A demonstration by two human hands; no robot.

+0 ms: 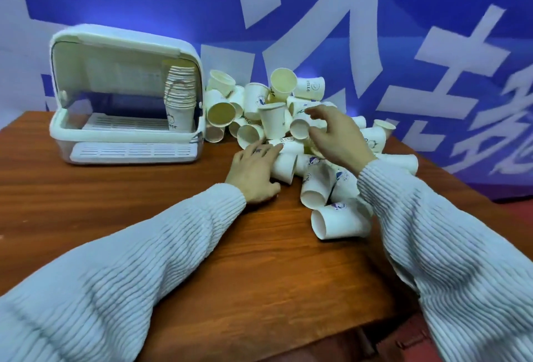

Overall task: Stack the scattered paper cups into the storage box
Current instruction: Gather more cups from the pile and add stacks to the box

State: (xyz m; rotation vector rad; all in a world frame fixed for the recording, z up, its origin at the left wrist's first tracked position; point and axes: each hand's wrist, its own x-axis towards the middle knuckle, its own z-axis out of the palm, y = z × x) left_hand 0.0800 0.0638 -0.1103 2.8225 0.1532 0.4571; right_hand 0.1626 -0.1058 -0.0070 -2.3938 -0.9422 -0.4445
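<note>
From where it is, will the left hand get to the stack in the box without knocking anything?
Probably yes. The left hand rests at the pile's near edge, the box stands open toward it, and bare table lies between it and the stack.

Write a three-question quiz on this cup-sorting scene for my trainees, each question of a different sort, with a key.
1. True or false: the storage box has its lid raised and already holds a stack of cups.
2. Where does the pile of loose cups lie relative to the box? A) left of it B) right of it C) inside it
3. Fill in: the left hand rests on a cup that lies on its ____.

Key:
1. True.
2. B.
3. Side; meanwhile the right hand hovers open-fingered above the pile.
</note>
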